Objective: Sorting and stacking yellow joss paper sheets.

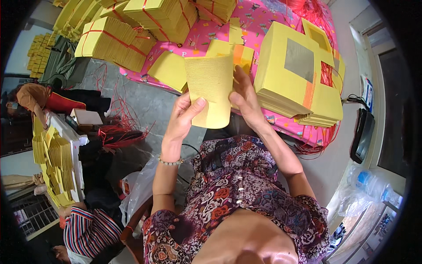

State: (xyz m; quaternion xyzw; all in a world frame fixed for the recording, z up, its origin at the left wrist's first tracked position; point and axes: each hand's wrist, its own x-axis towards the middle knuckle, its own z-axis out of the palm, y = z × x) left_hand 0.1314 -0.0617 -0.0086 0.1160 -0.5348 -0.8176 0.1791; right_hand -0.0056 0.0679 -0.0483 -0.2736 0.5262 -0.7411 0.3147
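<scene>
My left hand (185, 111) grips a stack of yellow paper sheets (209, 83), with the thumb on its front face and the fingers behind. The stack stands tilted, and its sheets are fanned into fine steps over the upper part. Beside its right edge is my right hand (247, 97), thumb and fingers apart, with the fingertips close to the paper. Whether they touch it I cannot tell. Behind the stack, more yellow sheets (169, 70) lie on a pink patterned cloth (211, 34).
Bundles of yellow paper (115, 42) tied with red string stand at the far left. Piled yellow sheets with a grey square (300, 59) lie at the right. Two other people, one in a striped shirt (90, 231), are by a white table at the left. Red strings (121, 134) trail over the floor.
</scene>
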